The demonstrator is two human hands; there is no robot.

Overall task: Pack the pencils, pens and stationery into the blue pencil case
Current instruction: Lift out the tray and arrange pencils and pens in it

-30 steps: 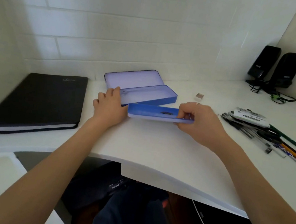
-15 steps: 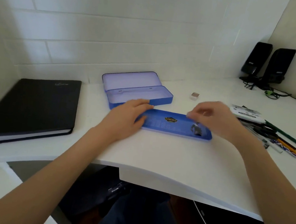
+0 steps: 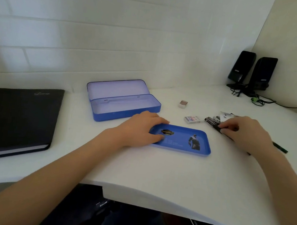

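Over on the far left of the white desk (image 3: 155, 170), well away from the open blue pencil case (image 3: 123, 107), a black notebook (image 3: 14, 119) is lying flat and closed. The pencil case is sitting toward the tiled wall, its lid standing open behind it, and its inside is showing bare. Just in front of the case and a little to its right, a shallow blue tray (image 3: 183, 142) with a printed badge and a small figure on it is lying flat. The left hand (image 3: 139, 130) is resting on the tray's left end, fingers spread and lying loose over its rim, palm down, pinning rather than gripping. To the right of the case, a small brownish eraser (image 3: 183, 104) is sitting alone, and nearer the tray a little white packet (image 3: 192, 119) is lying on its side. Further right of the case, the right hand (image 3: 243, 134) is lying on a heap of pens (image 3: 213, 122), fingers curled round a dark pen barrel, thumb and forefinger pinching in on it; the pens are lying on the desk. A green pencil (image 3: 280, 148) is poking out beyond the wrist. Far right of the case, against the corner, two black speakers (image 3: 251, 73) are standing upright with their cables trailing.
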